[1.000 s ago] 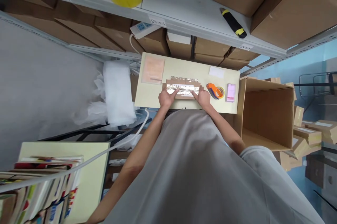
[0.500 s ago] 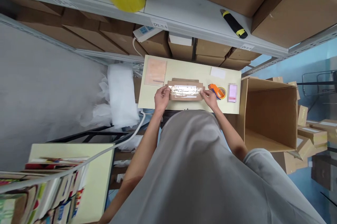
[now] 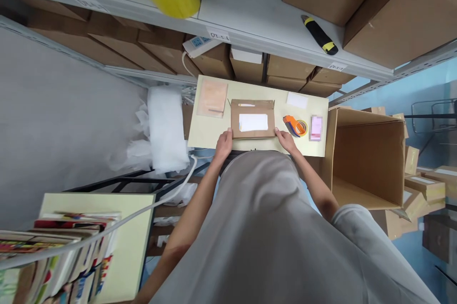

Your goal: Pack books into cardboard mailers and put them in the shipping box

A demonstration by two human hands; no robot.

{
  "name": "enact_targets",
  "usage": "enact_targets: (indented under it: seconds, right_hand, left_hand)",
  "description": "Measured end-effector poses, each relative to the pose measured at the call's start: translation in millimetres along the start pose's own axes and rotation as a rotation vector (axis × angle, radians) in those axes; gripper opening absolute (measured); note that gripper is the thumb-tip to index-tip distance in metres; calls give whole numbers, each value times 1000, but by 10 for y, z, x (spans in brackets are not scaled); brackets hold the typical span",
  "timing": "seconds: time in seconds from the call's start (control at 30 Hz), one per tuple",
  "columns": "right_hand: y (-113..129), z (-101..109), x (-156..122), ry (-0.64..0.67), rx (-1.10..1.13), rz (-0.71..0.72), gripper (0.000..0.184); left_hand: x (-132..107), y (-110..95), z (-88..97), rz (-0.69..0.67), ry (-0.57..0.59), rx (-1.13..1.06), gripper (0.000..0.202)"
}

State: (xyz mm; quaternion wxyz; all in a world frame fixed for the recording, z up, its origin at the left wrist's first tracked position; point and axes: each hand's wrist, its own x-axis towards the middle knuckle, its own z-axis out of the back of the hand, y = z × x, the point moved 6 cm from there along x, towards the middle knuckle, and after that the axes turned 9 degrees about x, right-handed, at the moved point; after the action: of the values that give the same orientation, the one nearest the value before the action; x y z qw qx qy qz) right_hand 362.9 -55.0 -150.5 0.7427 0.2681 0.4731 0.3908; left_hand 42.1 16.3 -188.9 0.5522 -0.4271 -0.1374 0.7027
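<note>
Cardboard, matte and brown, forms the shallow rectangular box (image 3: 253, 110) in front of you, at the middle of the smooth, pale table (image 3: 207, 132); whether it rests flat or slightly raised cannot be told. A crisp white label (image 3: 253, 122) covers the centre of its face. Your left hand (image 3: 224, 143) grips the near part of the left side, fingers bent, and your right hand (image 3: 285, 141) grips the right side opposite. Just beyond it sits an orange plastic dispenser (image 3: 291, 124), and near the table's left end lies a thin, peach-coloured sheet (image 3: 213, 97). Soft white wrap (image 3: 166, 128) bulges left of the table; on your right gapes a stiff, square-edged carton (image 3: 367, 161). On the grey metal shelf (image 3: 246, 2) sit a shiny yellow tape roll (image 3: 187, 2) and a black knife (image 3: 319, 35).
</note>
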Motion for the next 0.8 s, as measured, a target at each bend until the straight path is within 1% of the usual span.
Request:
enact_targets:
  seconds: [0.07,0.1,0.13,0.23,0.27,0.33,0.4,0.5,0.63,0.73,0.8]
  right_hand:
    - [-116,-19,57,30,-16,-64,85]
    - [-128,-1,100,16,-3,-69,84]
    - [-115,29,154,-13,25,-62,84]
    - [19,123,346,-114,181,-40,83]
    - [74,134,409,-127,243,-44,83]
    - [181,119,506,-118,346,-63,82]
    - [272,91,546,-91,405,-77,82]
    - [375,118,485,-103,431,-32,84]
    - [429,235,255,-146,437,81,89]
    - [391,269,82,-157,430,120,89]
    - [322,237,5,-148,419,92,89]
  left_hand:
    - [55,84,-82,96,50,4,58]
    - [102,90,-88,126,42,-5,56]
    - [164,67,-71,136,10,-18,53]
    - [386,-95,14,123,-91,-78,45]
    - [455,-154,28,128,-94,-96,45]
    - [552,-258,36,147,-61,-116,47]
    - [578,-345,56,139,-35,-126,50]
    - [486,-428,146,64,-45,-158,55]
    - [221,-427,321,-33,-96,-208,65]
    - [49,-355,383,-38,-120,-196,69]
    - [-16,-288,361,-12,-105,-181,66]
